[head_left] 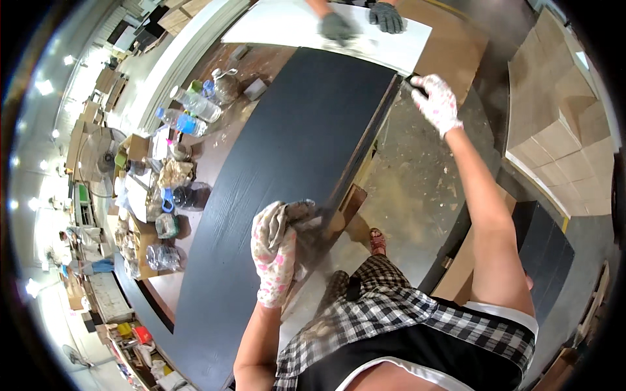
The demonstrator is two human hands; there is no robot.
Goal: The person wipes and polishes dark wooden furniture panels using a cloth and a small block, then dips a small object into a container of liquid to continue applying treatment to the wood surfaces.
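A long black board (287, 163) lies across the workbench, running from near me to the far end. My left hand (274, 251), in a white glove with pink spots, is closed on a grey rag (297, 215) pressed at the board's near right edge. My right hand (435, 101), also gloved, reaches out and grips the board's far right corner. Beyond the board, another person's two hands in dark grey gloves (362, 23) rest on a white panel (280, 23).
Plastic water bottles (189, 111), jars and clutter line the brown bench (215, 150) left of the board. Stacked cardboard boxes (561, 117) stand at the right. A dusty concrete floor (417, 176) lies below the board's right edge, with a dark panel (544, 247) leaning nearby.
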